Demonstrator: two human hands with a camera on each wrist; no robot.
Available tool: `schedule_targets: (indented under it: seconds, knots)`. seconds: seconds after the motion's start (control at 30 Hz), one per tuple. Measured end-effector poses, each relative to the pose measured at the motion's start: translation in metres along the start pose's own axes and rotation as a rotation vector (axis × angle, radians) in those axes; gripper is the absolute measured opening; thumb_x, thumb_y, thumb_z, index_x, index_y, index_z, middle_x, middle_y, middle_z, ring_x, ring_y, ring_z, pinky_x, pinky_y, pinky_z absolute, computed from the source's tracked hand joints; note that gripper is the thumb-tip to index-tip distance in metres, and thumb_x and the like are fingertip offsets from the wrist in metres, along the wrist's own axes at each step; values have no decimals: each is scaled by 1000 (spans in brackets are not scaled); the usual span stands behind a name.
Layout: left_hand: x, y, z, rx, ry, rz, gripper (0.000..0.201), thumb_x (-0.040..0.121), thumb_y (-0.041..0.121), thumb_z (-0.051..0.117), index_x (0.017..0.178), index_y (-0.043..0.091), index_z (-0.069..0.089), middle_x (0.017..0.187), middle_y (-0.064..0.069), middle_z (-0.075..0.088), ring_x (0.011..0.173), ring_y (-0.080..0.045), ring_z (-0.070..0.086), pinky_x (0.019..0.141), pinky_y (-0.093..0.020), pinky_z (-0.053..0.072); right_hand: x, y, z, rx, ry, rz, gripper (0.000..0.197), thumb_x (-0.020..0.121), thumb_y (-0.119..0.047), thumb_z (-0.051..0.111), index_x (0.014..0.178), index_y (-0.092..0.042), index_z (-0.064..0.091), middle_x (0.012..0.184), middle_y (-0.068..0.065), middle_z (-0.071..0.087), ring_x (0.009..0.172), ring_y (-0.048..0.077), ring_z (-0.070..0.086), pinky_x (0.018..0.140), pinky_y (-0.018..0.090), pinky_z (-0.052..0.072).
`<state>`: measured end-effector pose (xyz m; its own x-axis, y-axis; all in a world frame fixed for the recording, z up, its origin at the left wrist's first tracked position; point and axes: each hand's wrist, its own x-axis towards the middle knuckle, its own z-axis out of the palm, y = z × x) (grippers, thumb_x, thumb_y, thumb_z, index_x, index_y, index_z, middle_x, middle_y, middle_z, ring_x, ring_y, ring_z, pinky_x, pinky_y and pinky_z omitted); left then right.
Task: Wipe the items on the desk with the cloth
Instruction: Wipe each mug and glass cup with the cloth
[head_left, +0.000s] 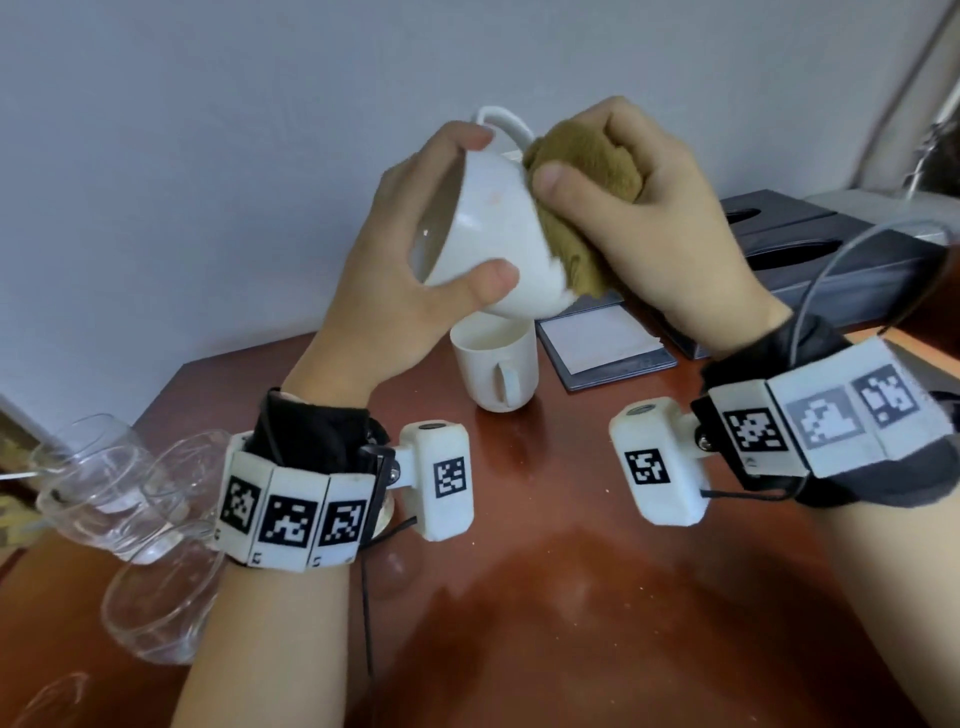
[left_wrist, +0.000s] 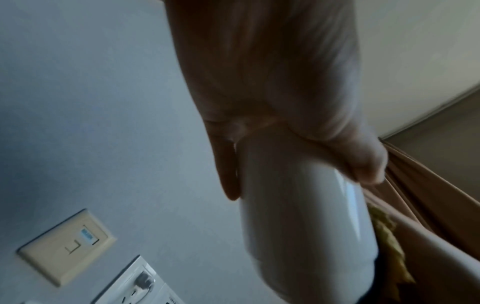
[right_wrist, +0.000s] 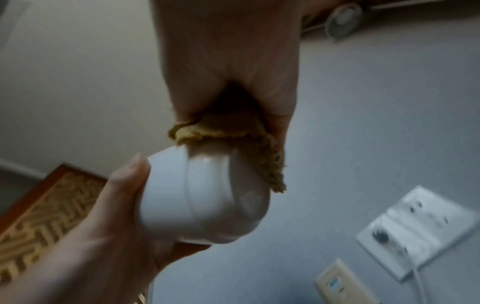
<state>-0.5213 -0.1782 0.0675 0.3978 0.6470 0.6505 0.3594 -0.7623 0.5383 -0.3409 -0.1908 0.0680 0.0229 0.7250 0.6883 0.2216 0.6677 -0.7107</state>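
Observation:
A white ceramic cup (head_left: 488, 228) is held tilted in the air above the desk, its handle pointing up and away. My left hand (head_left: 410, 260) grips it by the rim, thumb on the outside wall. My right hand (head_left: 634, 208) clutches a bunched olive-brown cloth (head_left: 587, 171) and presses it against the cup's right side. The left wrist view shows the cup's wall (left_wrist: 298, 216) under my palm with the cloth (left_wrist: 387, 242) behind it. In the right wrist view the cloth (right_wrist: 233, 131) sits on the cup (right_wrist: 202, 197).
A second white cup (head_left: 496, 369) stands on the red-brown desk (head_left: 571, 597) just below. Several clear glasses (head_left: 119, 493) cluster at the desk's left edge. A dark tray with a white notepad (head_left: 602, 343) and a dark tissue box (head_left: 810, 249) lie right of the cups.

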Motion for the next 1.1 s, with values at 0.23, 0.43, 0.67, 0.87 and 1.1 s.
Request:
schedule_targets:
  seconds: [0.23,0.43,0.67,0.87,1.1]
  knots:
    - [-1,2,-2,69,-22,36,71,67,42,67,130,47,36,129,21,38,124,0,42,102,-24,39,5,16,3,335,-13,612,32,90,-41,57,111,-17,59,102,4,70,89,22,69,71,39,57]
    - [2,-6,6,-138,16,-167,101,66,43,69,149,28,15,147,2,39,129,-6,46,101,-37,47,3,7,5,266,90,355,22,88,-34,64,99,-15,59,84,-2,64,79,16,64,66,40,57]
    - [5,-6,20,-283,44,-197,73,63,37,69,126,27,34,118,9,52,99,5,58,79,-16,48,0,8,9,84,174,118,14,81,-30,64,78,-25,52,69,-14,56,67,4,54,65,24,44]
    - [4,-7,16,-156,172,-172,77,56,33,79,120,36,37,124,4,53,110,-7,56,89,-23,49,-4,8,18,-76,110,-69,12,87,-25,55,94,-16,51,93,0,54,84,3,49,76,10,37]
    - [5,-8,10,-66,179,-248,86,48,37,81,123,37,38,128,10,51,119,-7,51,99,-25,45,-3,11,17,-106,-107,-14,34,79,-24,53,106,-20,33,111,4,45,101,11,45,88,18,37]
